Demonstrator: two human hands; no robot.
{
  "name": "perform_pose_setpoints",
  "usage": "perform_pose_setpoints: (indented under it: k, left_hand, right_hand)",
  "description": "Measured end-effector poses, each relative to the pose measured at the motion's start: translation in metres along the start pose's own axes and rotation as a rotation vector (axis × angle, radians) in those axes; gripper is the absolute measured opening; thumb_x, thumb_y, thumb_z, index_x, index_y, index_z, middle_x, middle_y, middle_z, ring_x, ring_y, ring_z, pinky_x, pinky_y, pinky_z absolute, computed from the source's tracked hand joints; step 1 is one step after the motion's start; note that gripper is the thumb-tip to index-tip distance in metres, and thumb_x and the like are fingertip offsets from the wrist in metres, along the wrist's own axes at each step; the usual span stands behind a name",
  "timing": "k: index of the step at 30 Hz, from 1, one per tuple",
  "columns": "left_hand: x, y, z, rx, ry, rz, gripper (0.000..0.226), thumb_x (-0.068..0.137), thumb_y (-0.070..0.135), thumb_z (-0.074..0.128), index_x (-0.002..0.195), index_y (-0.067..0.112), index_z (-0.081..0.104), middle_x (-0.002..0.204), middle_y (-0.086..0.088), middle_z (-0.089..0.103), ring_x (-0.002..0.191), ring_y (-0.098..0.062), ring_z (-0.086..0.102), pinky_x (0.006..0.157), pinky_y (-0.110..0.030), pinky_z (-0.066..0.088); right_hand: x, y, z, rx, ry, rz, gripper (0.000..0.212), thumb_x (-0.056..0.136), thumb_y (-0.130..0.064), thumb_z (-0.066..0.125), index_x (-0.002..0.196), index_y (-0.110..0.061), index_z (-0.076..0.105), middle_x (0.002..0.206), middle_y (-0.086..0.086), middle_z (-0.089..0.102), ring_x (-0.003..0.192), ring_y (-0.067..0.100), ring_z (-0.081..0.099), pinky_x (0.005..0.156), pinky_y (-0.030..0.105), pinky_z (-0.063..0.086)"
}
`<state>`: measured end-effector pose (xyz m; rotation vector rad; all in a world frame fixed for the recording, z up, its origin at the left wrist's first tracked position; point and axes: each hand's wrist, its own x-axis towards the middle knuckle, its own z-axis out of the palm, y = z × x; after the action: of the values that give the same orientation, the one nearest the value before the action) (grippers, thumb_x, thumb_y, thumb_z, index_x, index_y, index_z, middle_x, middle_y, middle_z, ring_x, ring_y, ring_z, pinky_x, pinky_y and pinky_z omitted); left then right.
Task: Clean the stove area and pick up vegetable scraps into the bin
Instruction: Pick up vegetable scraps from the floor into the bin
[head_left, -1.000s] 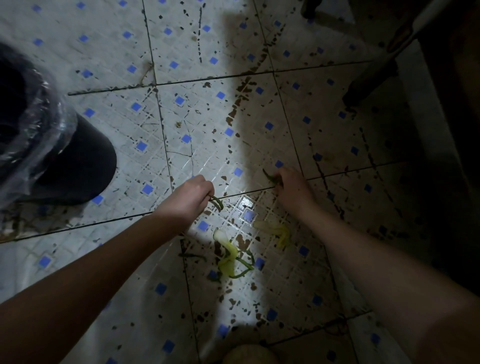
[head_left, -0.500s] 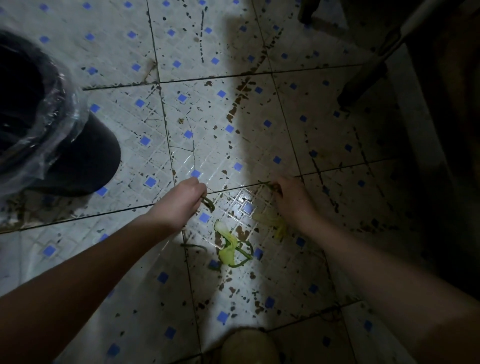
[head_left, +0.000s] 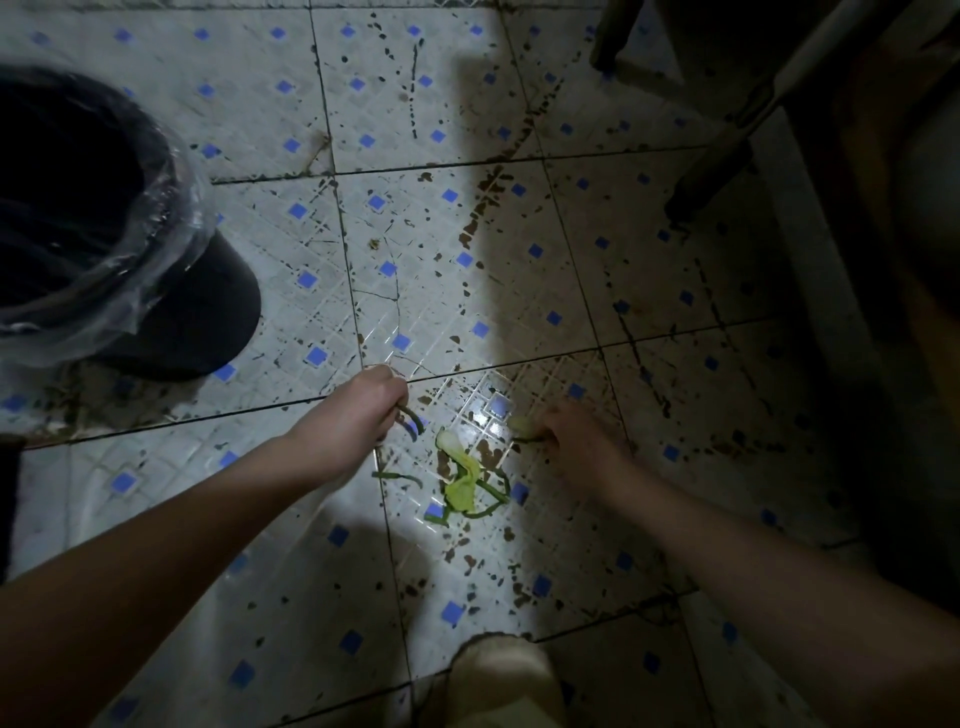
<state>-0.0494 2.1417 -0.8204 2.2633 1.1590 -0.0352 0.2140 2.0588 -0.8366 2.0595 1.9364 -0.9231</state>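
Right hand (head_left: 576, 441) is shifting nearer, pinching a pale limp scrap (head_left: 522, 427); left hand (head_left: 363, 415) is still gripping a curled green strip (head_left: 413, 420). Floppy peels (head_left: 462, 483) are lying between them on stained blue-dotted tiles (head_left: 415, 234), the plastic-lined bin (head_left: 208, 312) standing left.

Stained white floor tiles (head_left: 415, 249) with blue squares, dimly lit.

Floor tiles (head_left: 441, 234) white, small blue squares, brown-black speckling. Strip (head_left: 413, 418) in my left hand (head_left: 363, 410) dark green. Scraps (head_left: 462, 488) yellow-green. Bin (head_left: 197, 322) black.
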Motion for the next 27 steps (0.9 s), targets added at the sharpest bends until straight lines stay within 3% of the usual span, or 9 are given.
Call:
perform_pose_setpoints:
  k: [3,12,16,19,21,24,27]
  left_hand:
    - [-0.008,-0.001,-0.001,-0.007,-0.014,-0.007,0.012,0.093,0.009,0.05,0.094,0.006,0.062,0.096,-0.007,0.055,0.082,-0.022,0.055,0.076,-0.039,0.05]
    - [-0.022,-0.009,-0.003,-0.034,0.001,-0.065,0.013,0.093,0.009,0.049,0.092,0.007,0.062,0.095,-0.007,0.054,0.083,-0.022,0.054,0.077,-0.037,0.049]
    - [-0.025,-0.02,-0.009,-0.014,0.018,-0.084,0.01,0.091,0.007,0.051,0.092,0.005,0.061,0.096,-0.011,0.054,0.081,-0.026,0.054,0.073,-0.038,0.049]
    - [-0.029,-0.028,-0.014,0.051,0.002,-0.116,0.005,0.085,-0.001,0.055,0.087,0.003,0.058,0.094,-0.013,0.053,0.077,-0.03,0.055,0.071,-0.041,0.049]
    - [-0.031,-0.031,-0.019,0.077,0.026,-0.133,0.005,0.083,-0.002,0.057,0.086,0.002,0.058,0.095,-0.014,0.053,0.078,-0.031,0.055,0.072,-0.043,0.05]
    - [-0.033,-0.03,-0.031,0.088,0.084,-0.127,0.005,0.085,0.001,0.057,0.089,0.001,0.06,0.097,-0.015,0.053,0.082,-0.033,0.056,0.072,-0.042,0.05]
    - [-0.034,-0.025,-0.048,0.136,0.112,-0.104,0.01,0.082,-0.004,0.057,0.09,0.002,0.057,0.096,-0.014,0.05,0.084,-0.032,0.054,0.07,-0.04,0.047]
  right_hand:
    - [-0.001,-0.003,-0.003,-0.028,-0.024,0.011,0.028,0.087,-0.007,0.054,0.111,-0.018,0.062,0.122,0.006,0.054,0.111,0.027,0.054,0.093,0.037,0.046]
    - [-0.008,-0.019,-0.017,-0.049,-0.046,-0.094,0.023,0.091,-0.004,0.044,0.112,-0.01,0.054,0.118,0.01,0.057,0.109,0.026,0.054,0.082,0.028,0.039]
    - [-0.011,-0.03,-0.026,0.07,-0.028,-0.088,0.019,0.095,-0.012,0.037,0.097,-0.013,0.056,0.104,0.008,0.06,0.098,0.024,0.056,0.079,0.029,0.041]
    - [-0.008,-0.035,-0.029,0.177,0.03,-0.049,0.019,0.095,-0.022,0.042,0.086,-0.01,0.054,0.088,0.007,0.06,0.084,0.024,0.056,0.072,0.033,0.043]
    - [-0.006,-0.039,-0.03,0.194,0.064,-0.046,0.013,0.093,-0.013,0.044,0.093,-0.008,0.056,0.091,0.009,0.061,0.086,0.024,0.057,0.075,0.036,0.046]
    - [0.002,-0.05,-0.035,0.143,0.101,-0.056,0.02,0.09,0.001,0.042,0.102,-0.009,0.055,0.095,0.011,0.061,0.089,0.026,0.06,0.08,0.046,0.052]
    - [0.015,-0.065,-0.045,0.056,0.17,-0.079,0.028,0.087,0.009,0.046,0.101,-0.013,0.056,0.097,0.005,0.059,0.087,0.02,0.059,0.079,0.038,0.055]
